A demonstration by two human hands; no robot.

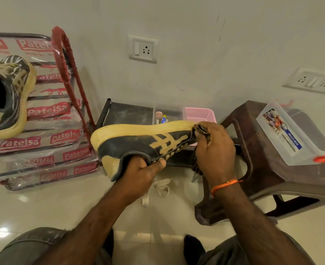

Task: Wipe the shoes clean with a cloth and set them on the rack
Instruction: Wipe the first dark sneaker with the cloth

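Pale floor (66,205) below; my left grip (140,169) clasps the shoe (138,142) by its collar, sole upward, while my right grip (213,148) pinches the cloth (201,129) against its toe. Second shoe (9,96) sits on the rack (49,142).

Home interior: tiled floor (62,203), wall sockets (143,48), plastic stool (263,169).

A brown plastic stool (240,142) at right carries a clear lidded box (284,131); a pink basket (200,114) sits mid-frame below 1 wall socket (143,48).
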